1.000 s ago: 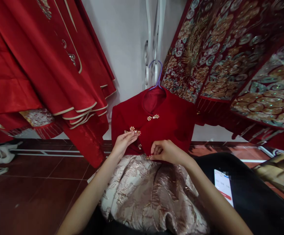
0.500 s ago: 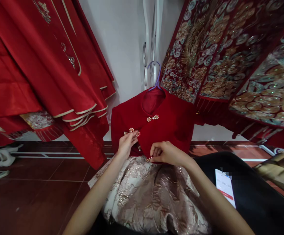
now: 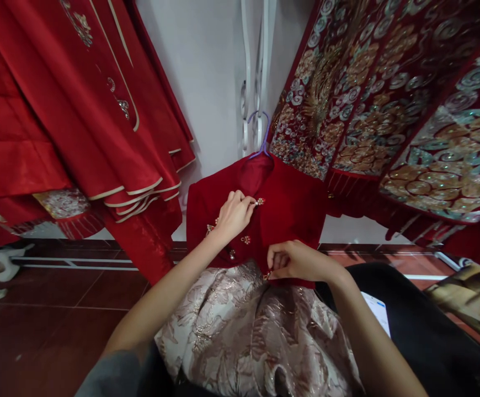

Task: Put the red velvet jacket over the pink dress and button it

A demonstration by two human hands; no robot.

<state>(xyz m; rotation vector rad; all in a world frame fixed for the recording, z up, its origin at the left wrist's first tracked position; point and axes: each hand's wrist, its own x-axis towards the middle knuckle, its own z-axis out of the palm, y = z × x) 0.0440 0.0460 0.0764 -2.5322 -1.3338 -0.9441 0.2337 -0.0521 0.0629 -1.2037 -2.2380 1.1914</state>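
A red velvet jacket hangs on a purple hanger in front of me. Pale pink brocade fabric spreads out below its hem. At the neckline, my left hand pinches the top jewelled button, its fingers closed. Lower down, the fingers of my right hand are pressed together on the bottom corner of the front panel, where a small gold fastener shows. More jewelled buttons sit between my hands, on the part of the jacket under my left wrist. The two front edges lie apart below the neckline.
Red garments with cream piping hang on the left, and heavily sequinned ones on the right. A white metal rack post stands behind. A phone lies on a black surface; white shoes are at far left.
My left hand has gone up from the middle button to the one at the neckline. My right hand, still pinching the lower corner, has shifted slightly right, and the front panel has parted more.
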